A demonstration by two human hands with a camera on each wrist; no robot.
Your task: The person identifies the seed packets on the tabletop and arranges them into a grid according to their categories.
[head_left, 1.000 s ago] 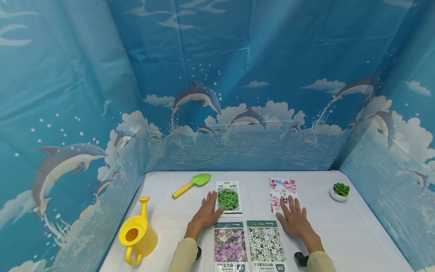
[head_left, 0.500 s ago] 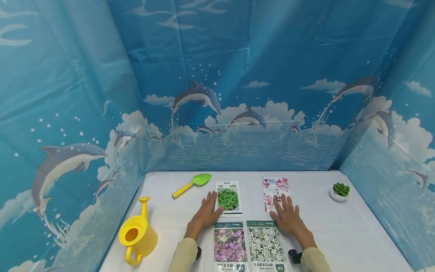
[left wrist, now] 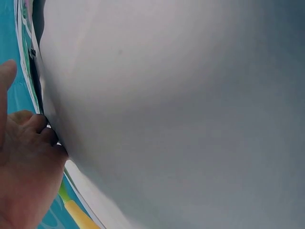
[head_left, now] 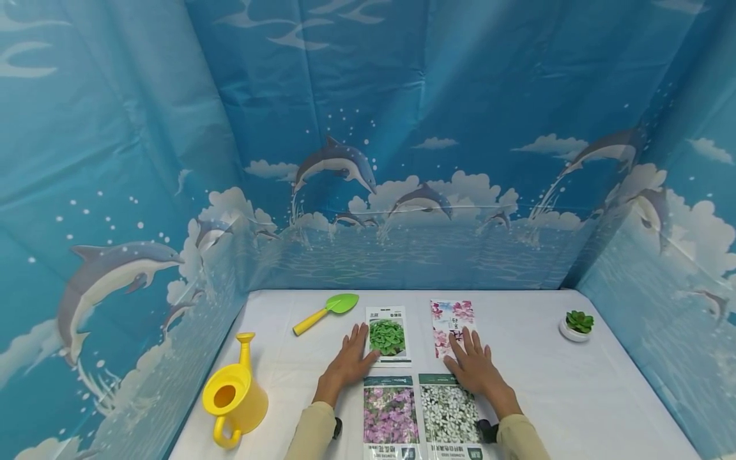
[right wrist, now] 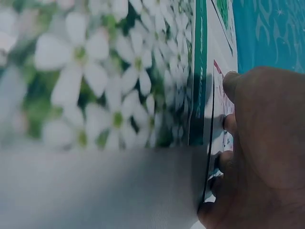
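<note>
My left hand [head_left: 344, 365] lies with spread, straight fingers at the left edge of a seed packet with green leaves [head_left: 386, 337], its thumb on the packet's lower part. Fingers extended, my right hand [head_left: 476, 367] presses on the near part of a pink-blossom packet [head_left: 452, 314], which lies flat to the right of the green one. Nearer to me are a purple-flower packet [head_left: 391, 412] and a white-flower packet [head_left: 451, 412], side by side. The right wrist view shows the white-flower packet [right wrist: 114, 71] close up, with my right hand [right wrist: 267, 148] beyond it.
At the left stands a yellow watering can [head_left: 241, 396]. Behind my left hand lies a toy trowel [head_left: 324, 313] with a green blade and yellow handle. A small potted succulent [head_left: 577, 324] stands far right. Blue dolphin-print curtains [head_left: 402, 255] border the white table [head_left: 604, 396].
My right hand has slid the pink-blossom packet to the left, nearer the green-leaf packet. The left hand has stayed in place.
</note>
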